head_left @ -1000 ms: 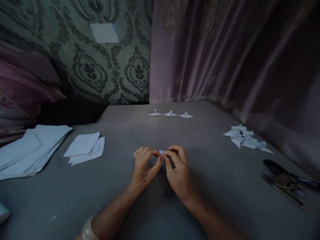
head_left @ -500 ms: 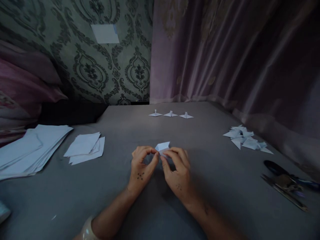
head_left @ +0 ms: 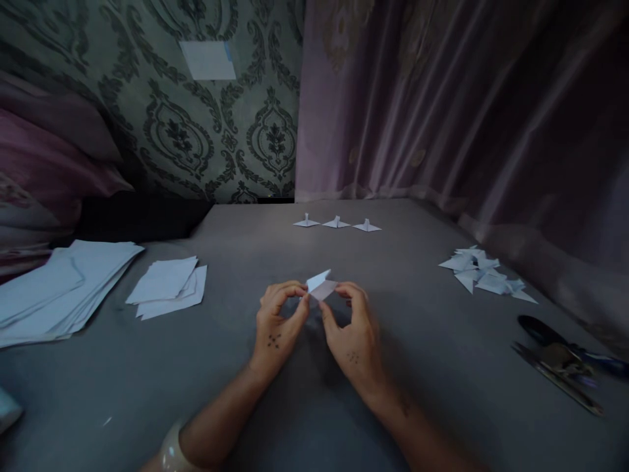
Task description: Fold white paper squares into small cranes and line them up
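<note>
The folded paper point(head_left: 320, 288) is in front of the person, between the two hands and near the middle of the desk point(head_left: 236, 262). It should feel almost weightless: thin and easily bent across a flat panel, somewhat stiffer along its creases, and not very slippery. A hard squeeze could crumple it and a sharp tug could tear it, so the best hold is a light fingertip pinch on the layered edges and corners. The left hand point(head_left: 276, 322) pinches the left corner between thumb and forefinger. The right hand point(head_left: 352, 335) grasps the right side lightly, forefinger at the outer corner and thumb at the lower edge.

Compared with half a second ago, the right forefinger sits farther out, and the paper shows a raised, pointed flap instead of a boxier outline. The three small paper figures point(head_left: 337, 223) behind remain in their row.
</note>
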Motion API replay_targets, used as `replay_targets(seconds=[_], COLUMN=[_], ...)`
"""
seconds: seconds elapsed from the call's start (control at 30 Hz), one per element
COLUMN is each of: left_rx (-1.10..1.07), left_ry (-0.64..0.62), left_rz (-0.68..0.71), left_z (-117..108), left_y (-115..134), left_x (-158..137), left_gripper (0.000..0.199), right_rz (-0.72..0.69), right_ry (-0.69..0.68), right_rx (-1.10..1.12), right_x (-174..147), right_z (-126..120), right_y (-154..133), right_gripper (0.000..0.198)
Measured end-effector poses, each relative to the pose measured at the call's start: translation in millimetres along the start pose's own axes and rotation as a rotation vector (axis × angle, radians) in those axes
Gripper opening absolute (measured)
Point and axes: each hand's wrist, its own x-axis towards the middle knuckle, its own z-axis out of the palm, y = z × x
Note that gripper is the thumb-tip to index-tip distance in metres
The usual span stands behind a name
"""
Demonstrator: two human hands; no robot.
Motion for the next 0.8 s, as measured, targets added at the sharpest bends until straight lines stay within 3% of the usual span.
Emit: replay_targets(seconds=[0.1, 0.2, 0.4, 0.53, 0.8], left_rx=[-0.097, -0.131, -0.106, -0.102, -0.199], left_ry=[0.012, 0.011, 0.079, 0.014, -0.052], left_rz=[-0.121, -0.198, -0.318, -0.254, -0.132], left_z=[2, 4, 6, 9, 1], left_y=[-3, -4, -3, 3, -5], left_x=[1, -1, -3, -7, 0], left_gripper=[0.007, 0.009, 0.012, 0.011, 0.016], right_rz=[0.14, 0.231, 0.227, 0.204, 0.394], right_ry=[-0.08, -0.082, -0.11, -0.132, -0.085], right_rx=[0.068, 0.157, 0.23, 0.243, 0.441], right_x=[-3, -5, -10, -12, 4], right_z=[2, 3, 6, 8, 5], right_y=[-1, -2, -4, -3, 8], right_gripper=[0.03, 0.023, 0.013, 0.018, 0.02])
